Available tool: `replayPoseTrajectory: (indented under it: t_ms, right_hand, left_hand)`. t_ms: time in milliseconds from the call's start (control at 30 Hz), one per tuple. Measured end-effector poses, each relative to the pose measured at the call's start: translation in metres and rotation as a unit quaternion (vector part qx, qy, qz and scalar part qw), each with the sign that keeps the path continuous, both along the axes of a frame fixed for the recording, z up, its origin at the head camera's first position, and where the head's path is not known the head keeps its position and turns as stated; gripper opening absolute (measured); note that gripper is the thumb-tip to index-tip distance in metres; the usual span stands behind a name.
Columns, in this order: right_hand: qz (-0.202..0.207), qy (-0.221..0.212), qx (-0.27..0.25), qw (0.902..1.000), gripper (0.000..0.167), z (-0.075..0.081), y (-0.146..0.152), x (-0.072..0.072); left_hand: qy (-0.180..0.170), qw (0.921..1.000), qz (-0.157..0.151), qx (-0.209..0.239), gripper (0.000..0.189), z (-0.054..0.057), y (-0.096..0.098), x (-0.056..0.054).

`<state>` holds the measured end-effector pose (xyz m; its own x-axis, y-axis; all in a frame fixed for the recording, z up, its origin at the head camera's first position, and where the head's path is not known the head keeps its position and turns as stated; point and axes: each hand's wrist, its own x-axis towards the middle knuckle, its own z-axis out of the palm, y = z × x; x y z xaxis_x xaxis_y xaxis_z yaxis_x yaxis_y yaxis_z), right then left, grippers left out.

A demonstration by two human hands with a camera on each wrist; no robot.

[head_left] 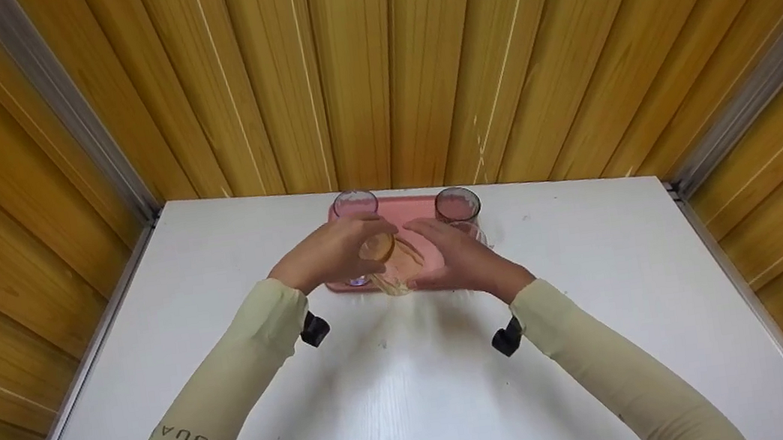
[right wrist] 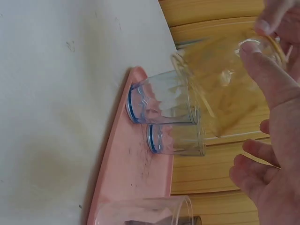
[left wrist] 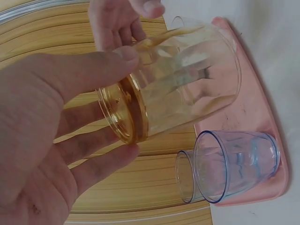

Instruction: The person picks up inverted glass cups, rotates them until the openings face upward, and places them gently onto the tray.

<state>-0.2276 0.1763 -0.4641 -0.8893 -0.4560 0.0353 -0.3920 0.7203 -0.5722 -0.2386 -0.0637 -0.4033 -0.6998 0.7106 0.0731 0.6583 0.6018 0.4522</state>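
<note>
My left hand (head_left: 339, 251) holds a clear amber cup (left wrist: 183, 75) over the pink tray, its thumb and fingers round the thick amber base. The cup is upside down and tilted, base up and mouth towards the tray. On the other side of the cup is my right hand (head_left: 460, 256), fingers spread apart and loosely bent. Its thumb (right wrist: 267, 70) overlaps the cup in the right wrist view; whether it touches the glass is hard to tell. Two blue-tinted cups (left wrist: 241, 164) stand upright on the left part of the tray (left wrist: 258, 108).
At the tray's right end stand a dark-tinted cup (head_left: 457, 204) and a clear cup (right wrist: 145, 211), partly hidden by my right hand in the head view. The tray lies on a white table (head_left: 385, 402) near its back edge, before a wood-panelled wall (head_left: 356, 65).
</note>
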Motion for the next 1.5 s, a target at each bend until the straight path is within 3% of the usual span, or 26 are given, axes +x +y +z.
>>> replayPoseTrajectory:
  t_ms: [167, 467, 733, 933, 1100, 1300, 1400, 1500]
  right_hand:
    - [0.003, -0.036, -0.035, 0.9988, 0.096, -0.007, -0.009, 0.002]
    - [-0.026, -0.038, -0.044, 0.998, 0.097, -0.011, -0.018, 0.0]
    - [-0.018, 0.02, -0.044, 0.9987, 0.09, -0.008, -0.01, -0.003]
    - [0.001, 0.079, -0.029, 0.9964, 0.087, 0.0, -0.001, -0.002]
    - [0.007, 0.095, -0.033, 0.9949, 0.086, 0.007, 0.005, 0.002]
    - [0.002, 0.076, -0.023, 0.9969, 0.086, 0.012, 0.009, 0.006]
    - [-0.009, 0.067, -0.017, 0.9976, 0.086, 0.014, 0.011, 0.006]
    - [-0.015, 0.065, -0.01, 0.9977, 0.084, 0.016, 0.01, 0.005]
  left_hand:
    - [0.016, 0.9998, -0.001, 0.015, 0.054, 0.007, -0.003, 0.003]
    - [0.013, 0.9998, 0.013, 0.012, 0.054, 0.012, -0.014, -0.001]
    - [-0.033, 0.9982, 0.032, 0.039, 0.059, 0.005, -0.016, -0.005]
    - [-0.087, 0.994, 0.06, 0.027, 0.067, 0.0, -0.01, -0.006]
    - [-0.095, 0.9936, 0.06, 0.007, 0.077, -0.004, -0.004, -0.005]
    - [-0.056, 0.9967, 0.058, -0.002, 0.093, -0.01, 0.003, 0.002]
    - [0.008, 0.9994, 0.034, 0.0, 0.096, -0.016, 0.007, 0.003]
    - [0.087, 0.9961, 0.012, -0.008, 0.099, -0.021, 0.009, 0.004]
